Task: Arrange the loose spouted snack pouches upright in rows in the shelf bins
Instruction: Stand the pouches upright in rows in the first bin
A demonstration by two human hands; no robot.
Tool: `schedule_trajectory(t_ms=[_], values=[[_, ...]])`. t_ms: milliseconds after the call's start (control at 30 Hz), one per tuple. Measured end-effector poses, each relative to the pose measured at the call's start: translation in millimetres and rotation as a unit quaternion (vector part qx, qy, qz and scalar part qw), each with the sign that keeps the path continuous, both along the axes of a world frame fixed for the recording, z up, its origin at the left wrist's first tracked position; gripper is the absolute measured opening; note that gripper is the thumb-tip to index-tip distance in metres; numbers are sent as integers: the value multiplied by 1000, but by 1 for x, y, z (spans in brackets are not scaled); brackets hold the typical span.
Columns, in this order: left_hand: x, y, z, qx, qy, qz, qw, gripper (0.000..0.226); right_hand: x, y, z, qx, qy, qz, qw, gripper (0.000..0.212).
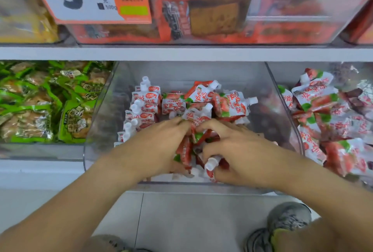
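grey shelf (181, 54) boards carry clear bins, with green snack packets (40, 106) in the leftmost one. inside the middle bin (105, 110) a row of spouted pouches (141, 108) stands upright along its left side beside a loose heap (218, 102), where the left hand (159, 142) curls its fingers into the pile and the right hand (238, 150) grips a white-capped pouch (212, 164). further right, another bin (282, 82) holds more jumbled pouches (327, 110).

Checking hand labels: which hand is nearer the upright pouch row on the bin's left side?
Left. The left hand sits right beside the upright pouch row; the right hand is farther right, gripping loose pouches.
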State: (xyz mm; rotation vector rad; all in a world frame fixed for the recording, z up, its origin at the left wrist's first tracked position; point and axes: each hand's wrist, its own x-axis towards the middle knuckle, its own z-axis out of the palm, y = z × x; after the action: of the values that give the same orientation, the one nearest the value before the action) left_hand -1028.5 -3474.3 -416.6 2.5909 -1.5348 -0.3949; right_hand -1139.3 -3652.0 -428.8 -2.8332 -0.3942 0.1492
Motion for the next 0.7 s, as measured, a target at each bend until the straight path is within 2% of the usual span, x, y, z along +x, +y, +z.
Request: schedule_trajectory(t_ms=[133, 200, 267, 333, 433, 567, 633, 700], values=[[5, 5, 4, -23, -6, 3, 1000, 37, -2, -10, 4, 23, -30, -11, 999, 11], [11, 13, 8, -35, 26, 18, 999, 34, -1, -15, 6, 24, -49, -25, 998, 9], [16, 20, 14, -66, 95, 46, 992, 36, -1, -16, 4, -5, -58, -26, 998, 15], [20, 26, 22, -117, 193, 78, 971, 34, -1, -16, 4, -33, -59, -29, 997, 19], [23, 35, 35, -198, 284, 116, 931, 32, 2, -24, 16, -26, -74, -102, 992, 33], [27, 44, 46, -333, 301, 160, 879, 31, 11, -33, 28, -51, -185, -200, 961, 38], [30, 47, 48, -375, 317, 207, 847, 32, 13, -23, 28, -66, -212, -235, 946, 43], [33, 52, 49, -399, 327, 251, 819, 30, 12, -7, 32, -34, -216, -195, 956, 38]])
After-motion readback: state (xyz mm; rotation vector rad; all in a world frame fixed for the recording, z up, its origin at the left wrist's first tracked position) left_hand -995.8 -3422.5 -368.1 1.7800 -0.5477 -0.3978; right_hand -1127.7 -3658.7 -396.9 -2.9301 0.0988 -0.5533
